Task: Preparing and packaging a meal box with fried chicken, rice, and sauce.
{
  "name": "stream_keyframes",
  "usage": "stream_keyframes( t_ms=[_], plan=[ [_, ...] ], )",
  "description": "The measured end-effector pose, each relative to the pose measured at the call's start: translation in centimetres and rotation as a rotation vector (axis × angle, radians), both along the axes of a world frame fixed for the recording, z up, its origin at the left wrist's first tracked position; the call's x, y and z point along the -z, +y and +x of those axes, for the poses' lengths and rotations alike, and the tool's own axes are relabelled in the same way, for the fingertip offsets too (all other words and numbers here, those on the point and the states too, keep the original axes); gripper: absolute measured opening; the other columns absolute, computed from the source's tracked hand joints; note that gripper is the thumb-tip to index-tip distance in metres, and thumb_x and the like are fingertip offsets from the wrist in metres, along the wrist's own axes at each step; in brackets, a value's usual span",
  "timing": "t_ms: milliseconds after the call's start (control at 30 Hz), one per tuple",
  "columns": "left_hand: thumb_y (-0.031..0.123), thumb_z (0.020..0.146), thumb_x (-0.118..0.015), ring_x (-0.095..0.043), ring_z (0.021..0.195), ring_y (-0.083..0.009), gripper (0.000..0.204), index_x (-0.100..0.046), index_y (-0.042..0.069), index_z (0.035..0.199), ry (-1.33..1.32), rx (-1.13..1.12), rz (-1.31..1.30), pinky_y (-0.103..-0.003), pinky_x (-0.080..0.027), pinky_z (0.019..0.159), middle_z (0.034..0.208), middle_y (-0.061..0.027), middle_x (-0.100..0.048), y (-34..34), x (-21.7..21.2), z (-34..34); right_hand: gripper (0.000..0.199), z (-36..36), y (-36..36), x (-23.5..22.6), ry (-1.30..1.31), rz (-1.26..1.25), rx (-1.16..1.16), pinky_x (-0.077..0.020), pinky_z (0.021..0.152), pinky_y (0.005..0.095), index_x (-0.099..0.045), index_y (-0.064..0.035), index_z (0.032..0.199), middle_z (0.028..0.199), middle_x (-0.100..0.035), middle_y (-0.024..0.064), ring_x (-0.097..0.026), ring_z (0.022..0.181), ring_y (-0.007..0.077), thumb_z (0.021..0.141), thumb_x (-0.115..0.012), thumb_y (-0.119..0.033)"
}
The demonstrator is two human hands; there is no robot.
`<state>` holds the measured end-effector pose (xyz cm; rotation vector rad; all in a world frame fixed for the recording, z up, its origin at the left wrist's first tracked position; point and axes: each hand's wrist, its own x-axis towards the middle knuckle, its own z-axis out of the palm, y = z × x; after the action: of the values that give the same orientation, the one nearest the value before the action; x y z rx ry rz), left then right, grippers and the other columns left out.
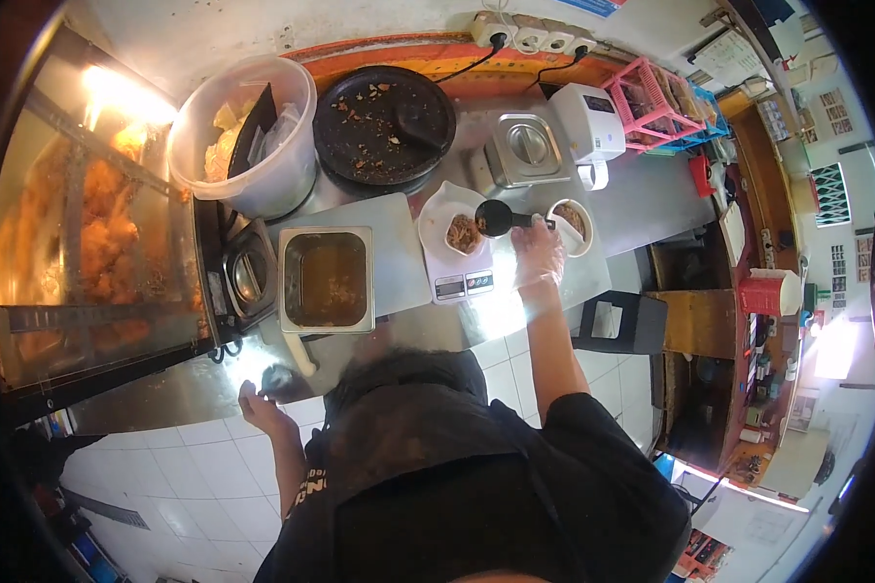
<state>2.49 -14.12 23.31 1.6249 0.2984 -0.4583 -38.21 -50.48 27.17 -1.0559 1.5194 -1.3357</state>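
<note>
My right hand, in a clear plastic glove, is closed on the handle of a black scoop. The scoop's round cup is over the right side of a white paper pouch holding brown shredded food. The pouch rests on a white digital kitchen scale. Just right of the hand stands a white tub with similar brown food inside. My left hand is bare, off the counter's front edge, fingers loosely bent and apart, with nothing visible in it.
A steel pan of brownish liquid sits left of the scale. Behind are a large clear bucket, a round black pan with crumbs, a lidded steel container and pink baskets. A lit display case borders the left.
</note>
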Motion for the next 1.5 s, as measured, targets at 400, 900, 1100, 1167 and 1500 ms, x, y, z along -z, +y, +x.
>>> stream_keyframes(
  t_ms=[400, 900, 1100, 1167, 1500],
  plan=[
    [0.023, 0.094, -0.062, -0.048, 0.080, -0.0080, 0.027, -0.063, 0.004, 0.113, 0.008, -0.019, 0.004, -0.023, -0.041, 0.068, 0.096, 0.0016, -0.055, -0.9, -1.2, -0.6, 0.024, 6.1, 2.5, -9.8, -0.252, -0.041, 0.207, -0.0579, 0.067, 0.0304, -0.054, 0.0004, 0.103, 0.084, -0.061, 0.0078, -0.066, 0.073, 0.0198, 0.092, -0.069, -0.015],
    [0.021, 0.093, -0.061, -0.051, 0.080, -0.0107, 0.030, -0.061, 0.004, 0.116, 0.061, -0.013, -0.037, -0.027, -0.042, 0.068, 0.100, -0.0023, -0.058, -2.0, -1.3, -1.3, 0.049, 15.4, 9.8, -5.5, -0.593, 0.313, -0.190, -0.0582, 0.077, 0.0361, -0.041, -0.0039, 0.128, 0.095, -0.065, 0.0097, -0.068, 0.083, 0.0228, 0.092, -0.070, -0.020],
    [0.022, 0.096, -0.060, -0.060, 0.085, -0.0193, 0.039, -0.052, -0.001, 0.126, 0.090, 0.032, -0.117, -0.030, -0.051, 0.071, 0.126, -0.0111, -0.054, -1.4, -0.6, -0.7, 0.027, 22.2, 13.0, -5.7, -0.199, 0.191, -0.594, -0.0569, 0.074, 0.0324, -0.054, -0.0037, 0.113, 0.089, -0.067, 0.0071, -0.071, 0.082, 0.0170, 0.093, -0.067, -0.017],
    [0.021, 0.094, -0.060, -0.056, 0.086, -0.0157, 0.034, -0.056, 0.001, 0.122, 0.068, -0.019, -0.085, -0.029, -0.047, 0.072, 0.115, -0.0072, -0.055, -1.6, -1.9, -1.2, 0.032, 21.6, 12.9, -7.4, 0.034, 0.141, -0.722, -0.0562, 0.079, 0.0355, -0.056, -0.0028, 0.114, 0.092, -0.069, 0.0096, -0.070, 0.090, 0.0208, 0.092, -0.069, -0.021],
    [0.023, 0.096, -0.060, -0.051, 0.087, -0.0134, 0.024, -0.062, 0.004, 0.111, 0.049, 0.013, 0.007, -0.029, -0.043, 0.076, 0.103, -0.0024, -0.059, -1.6, -1.0, -1.8, 0.073, 7.2, 0.7, -7.1, 1.310, -0.131, -0.792, -0.0483, 0.097, 0.0474, -0.047, 0.0028, 0.132, 0.119, -0.059, 0.0251, -0.061, 0.109, 0.0416, 0.077, -0.077, -0.035]
  ],
)
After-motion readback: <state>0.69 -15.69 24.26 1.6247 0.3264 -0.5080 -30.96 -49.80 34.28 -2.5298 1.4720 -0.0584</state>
